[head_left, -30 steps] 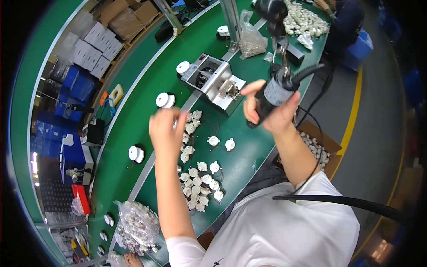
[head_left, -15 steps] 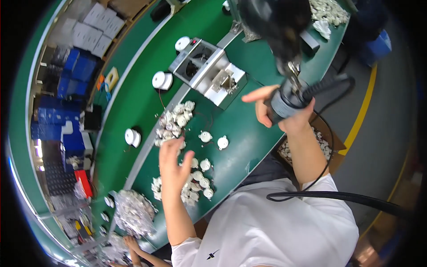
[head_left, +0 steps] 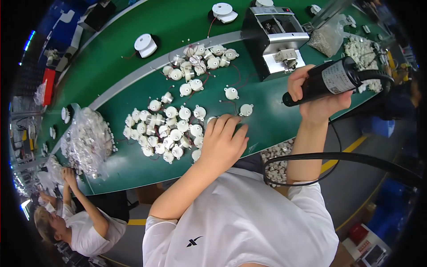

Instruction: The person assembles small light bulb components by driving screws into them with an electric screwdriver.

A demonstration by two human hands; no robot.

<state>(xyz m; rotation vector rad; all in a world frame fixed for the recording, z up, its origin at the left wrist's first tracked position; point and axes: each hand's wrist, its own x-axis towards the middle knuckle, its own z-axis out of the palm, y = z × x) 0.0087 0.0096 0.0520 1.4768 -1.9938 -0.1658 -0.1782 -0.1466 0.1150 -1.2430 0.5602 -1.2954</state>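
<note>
Head view puts my left hand point(head_left: 222, 142) at the centre of the frame, palm down on the green tabletop point(head_left: 133, 164), its fingers point(head_left: 231, 127) loosely curled and pointing toward the upper right. They rest on or just over a small white round part point(head_left: 211, 119), which peeks out at their upper left edge; I cannot tell whether they have closed on it or only cover it. That part sits at the right fringe of the near cluster of white round parts point(head_left: 162, 131), so the rest of the pile lies to the left of the fingers, touching distance away. Two loose parts lie just above the fingertips: one point(head_left: 246, 109) close by, another point(head_left: 231, 93) a little farther up.

My right hand point(head_left: 318, 100) is raised at the right of the frame, fingers wrapped firmly around a black electric screwdriver point(head_left: 331, 80). Its long axis runs from upper right down to lower left, the lower end aimed toward the loose parts, and a black cable point(head_left: 338, 156) loops away beneath my forearm. So the left hand is plainly the nearer one to the parts, and the tool hangs above and to the right of them.

Farther out, a second cluster with thin wires point(head_left: 198, 60) lies up the frame, and a grey metal machine point(head_left: 273, 40) stands upper right. A clear bag of parts point(head_left: 86, 142) sits at the left, near another person point(head_left: 84, 222) in the lower left.
</note>
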